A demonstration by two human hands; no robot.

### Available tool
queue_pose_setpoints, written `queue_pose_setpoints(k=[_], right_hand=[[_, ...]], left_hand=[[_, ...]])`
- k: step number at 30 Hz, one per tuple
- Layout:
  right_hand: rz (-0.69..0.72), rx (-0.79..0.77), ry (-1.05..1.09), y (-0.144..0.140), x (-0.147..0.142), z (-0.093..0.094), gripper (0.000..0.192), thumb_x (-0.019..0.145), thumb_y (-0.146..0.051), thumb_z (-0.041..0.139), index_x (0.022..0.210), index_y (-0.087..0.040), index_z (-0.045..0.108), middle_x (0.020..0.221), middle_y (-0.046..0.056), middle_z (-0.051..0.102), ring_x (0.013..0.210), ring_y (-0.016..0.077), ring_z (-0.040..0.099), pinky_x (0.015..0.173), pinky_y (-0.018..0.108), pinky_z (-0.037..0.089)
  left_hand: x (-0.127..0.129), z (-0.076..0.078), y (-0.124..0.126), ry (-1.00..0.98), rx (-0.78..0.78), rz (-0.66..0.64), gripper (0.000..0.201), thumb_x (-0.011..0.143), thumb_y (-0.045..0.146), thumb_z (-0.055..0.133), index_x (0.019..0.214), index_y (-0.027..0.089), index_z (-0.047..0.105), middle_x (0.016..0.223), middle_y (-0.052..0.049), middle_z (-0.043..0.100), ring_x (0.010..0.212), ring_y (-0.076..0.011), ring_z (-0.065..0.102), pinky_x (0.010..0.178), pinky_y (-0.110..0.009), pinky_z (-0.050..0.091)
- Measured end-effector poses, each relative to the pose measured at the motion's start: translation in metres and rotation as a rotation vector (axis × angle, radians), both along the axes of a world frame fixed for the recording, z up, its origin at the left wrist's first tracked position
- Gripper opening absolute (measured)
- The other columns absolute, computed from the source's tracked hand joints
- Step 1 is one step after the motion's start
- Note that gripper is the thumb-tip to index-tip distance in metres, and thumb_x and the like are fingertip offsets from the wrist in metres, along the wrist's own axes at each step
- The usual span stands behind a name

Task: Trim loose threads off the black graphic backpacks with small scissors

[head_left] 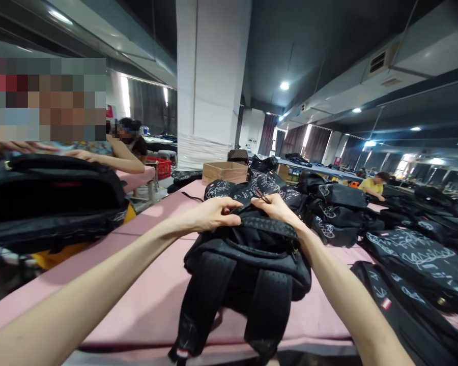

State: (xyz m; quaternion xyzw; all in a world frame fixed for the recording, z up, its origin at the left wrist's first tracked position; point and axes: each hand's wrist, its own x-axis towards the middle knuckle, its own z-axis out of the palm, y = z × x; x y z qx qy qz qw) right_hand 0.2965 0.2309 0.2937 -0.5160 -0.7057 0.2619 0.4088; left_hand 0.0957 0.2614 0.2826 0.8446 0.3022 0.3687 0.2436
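A black backpack [248,259] lies on the pink-covered table [137,305] in front of me, its two padded shoulder straps hanging toward me. Its upper opening is partly spread, and a woven-textured band [269,226] crosses the top. My left hand [217,211] is closed, thumb and fingers pinching the fabric at the far edge of the opening. Beside it, my right hand [273,207] is closed around a thin, dark, two-pronged metal tool [262,195], like small snips or tweezers. Its fingertips are close to the same fabric edge, and their contact with the bag is partly hidden.
More black backpacks with white scribble prints [412,249] are piled ahead and to the right. A cardboard box [223,173] stands before a white pillar [213,76]. At left, a co-worker's hands [86,155] rest on another open black bag [53,195]. A red crate [162,168] sits behind.
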Motion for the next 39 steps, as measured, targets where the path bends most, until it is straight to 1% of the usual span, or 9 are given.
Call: queue_pose_setpoints(k=[5, 8, 12, 16, 19, 21, 28, 34, 39], right_hand=[[0.016, 0.013, 0.052, -0.006, 0.008, 0.0, 0.046, 0.068, -0.059, 0.056, 0.055, -0.018, 0.041, 0.052, -0.005, 0.037, 0.047, 0.0065, 0.03, 0.044, 0.021, 0.022], [0.026, 0.019, 0.044, -0.01, 0.008, 0.002, 0.048, 0.065, -0.06, 0.059, 0.055, -0.017, 0.042, 0.052, -0.005, 0.037, 0.049, 0.0065, 0.03, 0.045, 0.021, 0.023], [0.04, 0.052, 0.015, -0.01, 0.006, 0.003, 0.048, 0.067, -0.06, 0.058, 0.054, -0.016, 0.043, 0.052, -0.006, 0.036, 0.049, 0.0062, 0.03, 0.046, 0.021, 0.023], [0.012, 0.095, -0.173, -0.007, 0.014, 0.003, 0.041, 0.07, -0.055, 0.06, 0.062, -0.015, 0.055, 0.057, -0.004, 0.048, 0.055, 0.0098, 0.044, 0.051, 0.021, 0.032], [0.003, 0.254, -0.306, -0.011, 0.027, 0.009, 0.039, 0.07, -0.047, 0.065, 0.097, -0.019, 0.062, 0.088, 0.002, 0.063, 0.082, 0.0167, 0.056, 0.07, 0.026, 0.041], [0.012, 0.325, -0.363, -0.016, 0.035, 0.015, 0.038, 0.076, -0.043, 0.062, 0.106, -0.021, 0.058, 0.098, 0.003, 0.063, 0.09, 0.0179, 0.056, 0.078, 0.029, 0.042], [0.269, 0.277, -0.403, -0.025, 0.038, 0.033, 0.014, 0.075, -0.027, 0.062, 0.082, -0.015, 0.066, 0.084, 0.003, 0.066, 0.081, 0.0166, 0.06, 0.074, 0.026, 0.043], [0.288, 0.29, -0.418, -0.021, 0.026, 0.035, 0.011, 0.074, -0.02, 0.062, 0.08, -0.014, 0.068, 0.081, 0.003, 0.066, 0.077, 0.0153, 0.06, 0.071, 0.025, 0.043], [0.338, 0.343, -0.448, -0.017, 0.021, 0.035, 0.009, 0.075, -0.017, 0.061, 0.078, -0.015, 0.069, 0.08, 0.002, 0.066, 0.078, 0.0149, 0.059, 0.072, 0.025, 0.042]], left_hand=[[0.01, 0.016, -0.005, 0.219, -0.083, -0.079, 0.033, 0.071, 0.048, 0.055, 0.077, 0.016, 0.062, 0.066, 0.001, 0.058, 0.059, -0.0134, 0.049, 0.052, -0.021, 0.033], [0.013, 0.027, -0.004, 0.352, -0.066, -0.091, 0.032, 0.065, 0.048, 0.061, 0.065, 0.017, 0.056, 0.058, 0.003, 0.052, 0.054, -0.0121, 0.043, 0.049, -0.021, 0.027], [0.02, 0.021, -0.004, 0.232, -0.07, 0.014, 0.03, 0.061, 0.042, 0.063, 0.053, 0.017, 0.047, 0.05, 0.004, 0.043, 0.049, -0.0104, 0.037, 0.047, -0.023, 0.022], [0.028, 0.005, -0.01, -0.043, -0.458, 0.058, 0.034, 0.057, 0.043, 0.065, 0.05, 0.018, 0.044, 0.043, 0.005, 0.04, 0.041, -0.0087, 0.033, 0.043, -0.023, 0.021], [0.032, 0.001, -0.012, -0.201, -0.714, 0.012, 0.032, 0.046, 0.038, 0.074, 0.054, 0.014, 0.054, 0.049, -0.001, 0.055, 0.044, -0.0125, 0.046, 0.044, -0.024, 0.033], [0.032, 0.001, -0.011, -0.253, -0.852, 0.011, 0.034, 0.041, 0.034, 0.078, 0.059, 0.011, 0.061, 0.057, -0.007, 0.064, 0.05, -0.0178, 0.056, 0.049, -0.028, 0.042], [0.028, -0.001, 0.0, -0.276, -1.11, 0.005, 0.027, 0.047, 0.028, 0.079, 0.062, 0.008, 0.068, 0.061, -0.013, 0.069, 0.05, -0.0221, 0.061, 0.049, -0.029, 0.048], [0.027, -0.003, 0.002, -0.265, -1.182, 0.038, 0.018, 0.062, 0.025, 0.069, 0.064, 0.008, 0.068, 0.061, -0.013, 0.069, 0.048, -0.0205, 0.06, 0.048, -0.029, 0.049], [0.028, -0.001, 0.001, -0.278, -1.184, 0.008, 0.015, 0.064, 0.022, 0.066, 0.066, 0.008, 0.068, 0.063, -0.012, 0.07, 0.051, -0.0203, 0.062, 0.052, -0.028, 0.05]])
